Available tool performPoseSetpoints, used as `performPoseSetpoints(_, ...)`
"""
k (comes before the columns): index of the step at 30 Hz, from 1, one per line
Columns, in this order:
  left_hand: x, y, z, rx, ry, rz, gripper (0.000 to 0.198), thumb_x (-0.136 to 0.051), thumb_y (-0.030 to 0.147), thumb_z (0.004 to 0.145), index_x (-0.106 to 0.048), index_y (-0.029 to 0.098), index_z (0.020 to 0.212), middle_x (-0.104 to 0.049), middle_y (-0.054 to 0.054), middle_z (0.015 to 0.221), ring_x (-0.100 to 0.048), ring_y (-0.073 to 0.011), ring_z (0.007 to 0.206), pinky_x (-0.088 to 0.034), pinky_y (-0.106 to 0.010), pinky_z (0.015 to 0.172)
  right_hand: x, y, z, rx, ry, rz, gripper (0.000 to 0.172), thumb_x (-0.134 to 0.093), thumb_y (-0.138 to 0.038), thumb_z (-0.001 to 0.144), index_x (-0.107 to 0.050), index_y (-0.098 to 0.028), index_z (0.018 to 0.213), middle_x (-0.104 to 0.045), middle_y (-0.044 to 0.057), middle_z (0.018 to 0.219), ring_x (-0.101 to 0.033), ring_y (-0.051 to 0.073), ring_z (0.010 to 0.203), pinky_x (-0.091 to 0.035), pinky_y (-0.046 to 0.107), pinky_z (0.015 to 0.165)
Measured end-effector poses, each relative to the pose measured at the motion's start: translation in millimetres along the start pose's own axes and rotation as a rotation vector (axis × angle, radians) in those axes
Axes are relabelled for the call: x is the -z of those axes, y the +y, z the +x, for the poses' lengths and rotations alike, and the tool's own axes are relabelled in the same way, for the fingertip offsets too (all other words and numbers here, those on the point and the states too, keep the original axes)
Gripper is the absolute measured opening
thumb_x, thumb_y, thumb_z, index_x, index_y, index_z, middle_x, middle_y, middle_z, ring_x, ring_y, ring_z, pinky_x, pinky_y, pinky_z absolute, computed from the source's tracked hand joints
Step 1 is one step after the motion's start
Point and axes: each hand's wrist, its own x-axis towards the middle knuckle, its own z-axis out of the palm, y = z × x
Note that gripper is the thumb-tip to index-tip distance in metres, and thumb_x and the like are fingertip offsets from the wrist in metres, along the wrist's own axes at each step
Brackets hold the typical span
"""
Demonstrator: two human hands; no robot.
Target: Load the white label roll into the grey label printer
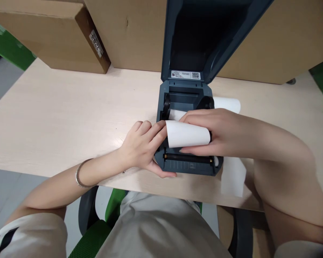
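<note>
R hand (223, 130) holds white paper (187, 134) btwn thumb & fingers above open printer (183, 167), nr desk's (56, 114) front edge. L hand (140, 145), half-curled at printer's L side, reaches paper's L end; can't tell if pinching. Best, prob.: steady printer, keep paper square w/ roller (188, 158), uncreased.

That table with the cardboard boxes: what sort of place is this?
Perhaps an office or packing station: what looks like a label printer stands open on the table, cardboard boxes line its far side, and a chair is at the near edge.
</note>
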Motion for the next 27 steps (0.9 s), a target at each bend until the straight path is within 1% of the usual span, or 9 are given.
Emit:
performPoseSetpoints(3, 0.7, 0.8, 0.2, 0.008, -0.01, -0.003, 0.112, -0.036, 0.106, 0.081, -0.062, 0.01, 0.133, -0.075, -0.018, 0.113, -0.047, -0.0248, 0.074, -0.03, -0.041, 0.065, -4.0, -3.6, -3.5, -0.027, -0.026, -0.054, 0.018, -0.063, -0.034, 0.093, -0.072, -0.023, 0.101, -0.077, 0.004, 0.111, -0.072, 0.02, 0.092, -0.049, 0.032, 0.071)
performPoseSetpoints(9, 1.7, 0.4, 0.8, 0.012, -0.046, -0.021, 0.119, -0.037, 0.104, 0.082, -0.055, 0.007, 0.147, -0.077, -0.017, 0.114, -0.047, -0.0246, 0.075, -0.032, -0.039, 0.068, -23.4, -18.1, -27.8, -0.11, 0.105, -0.279, 0.039, -0.054, -0.031, 0.103, -0.065, -0.025, 0.14, -0.08, 0.003, 0.118, -0.076, 0.021, 0.087, -0.052, 0.034, 0.065)
performPoseSetpoints(12, 1.9, 0.3, 1.0, -0.001, -0.032, 0.005, 0.12, -0.03, 0.105, 0.084, -0.057, 0.004, 0.143, -0.077, -0.018, 0.113, -0.05, -0.0243, 0.074, -0.033, -0.04, 0.067, -40.2, -18.0, -35.6, -0.051, 0.219, -0.245, 0.048, -0.046, -0.03, 0.107, -0.06, -0.025, 0.152, -0.074, 0.002, 0.141, -0.076, 0.023, 0.12, -0.063, 0.04, 0.095)
performPoseSetpoints(14, 2.5, 0.9, 1.4, -0.003, -0.03, 0.015, 0.119, -0.03, 0.104, 0.084, -0.058, 0.004, 0.142, -0.078, -0.019, 0.113, -0.052, -0.0243, 0.074, -0.034, -0.04, 0.066, -50.9, -15.9, -40.6, -0.034, 0.295, -0.224, 0.053, -0.044, -0.029, 0.106, -0.057, -0.023, 0.157, -0.063, 0.002, 0.158, -0.066, 0.021, 0.142, -0.059, 0.041, 0.117)
performPoseSetpoints(16, 3.4, 1.7, 1.9, 0.001, -0.031, 0.026, 0.116, -0.031, 0.103, 0.085, -0.059, 0.005, 0.14, -0.079, -0.019, 0.114, -0.053, -0.0242, 0.074, -0.035, -0.04, 0.066, -58.2, -16.0, -46.0, -0.045, 0.327, -0.253, 0.055, -0.042, -0.028, 0.106, -0.057, -0.019, 0.158, -0.06, 0.003, 0.161, -0.061, 0.02, 0.148, -0.056, 0.039, 0.123)
performPoseSetpoints(19, 4.1, 1.7, 2.1, 0.001, -0.029, 0.032, 0.113, -0.03, 0.102, 0.087, -0.06, 0.006, 0.138, -0.08, -0.019, 0.114, -0.054, -0.0241, 0.075, -0.036, -0.04, 0.067, -61.4, -24.0, -53.8, 0.034, 0.254, -0.342, 0.053, -0.043, -0.023, 0.105, -0.062, -0.013, 0.152, -0.06, 0.01, 0.16, -0.053, 0.022, 0.156, -0.05, 0.043, 0.13)
performPoseSetpoints(21, 4.3, 0.5, 1.5, -0.014, -0.029, 0.024, 0.11, -0.028, 0.1, 0.091, -0.059, 0.006, 0.139, -0.079, -0.019, 0.116, -0.053, -0.0239, 0.075, -0.035, -0.04, 0.067, -61.0, -32.8, -58.2, 0.092, 0.209, -0.417, 0.051, -0.043, -0.017, 0.102, -0.066, -0.014, 0.148, -0.059, 0.014, 0.161, -0.05, 0.025, 0.158, -0.051, 0.047, 0.129)
performPoseSetpoints(24, 4.2, -1.8, -0.3, -0.021, -0.041, -0.004, 0.106, -0.026, 0.095, 0.095, -0.054, 0.007, 0.147, -0.079, -0.018, 0.119, -0.052, -0.0243, 0.076, -0.034, -0.039, 0.068, -62.2, -45.2, -64.3, 0.118, 0.218, -0.518, 0.058, -0.039, -0.008, 0.096, -0.067, -0.015, 0.146, -0.06, 0.015, 0.158, -0.057, 0.025, 0.152, -0.059, 0.043, 0.119)
performPoseSetpoints(27, 3.6, -2.8, -2.8, -0.003, -0.063, -0.036, 0.106, -0.029, 0.094, 0.095, -0.047, 0.008, 0.153, -0.078, -0.019, 0.123, -0.051, -0.0253, 0.078, -0.033, -0.039, 0.069, -67.1, -54.0, -71.9, 0.192, 0.167, -0.592, 0.06, -0.041, -0.011, 0.093, -0.062, -0.006, 0.148, -0.062, 0.02, 0.155, -0.061, 0.032, 0.148, -0.061, 0.046, 0.118)
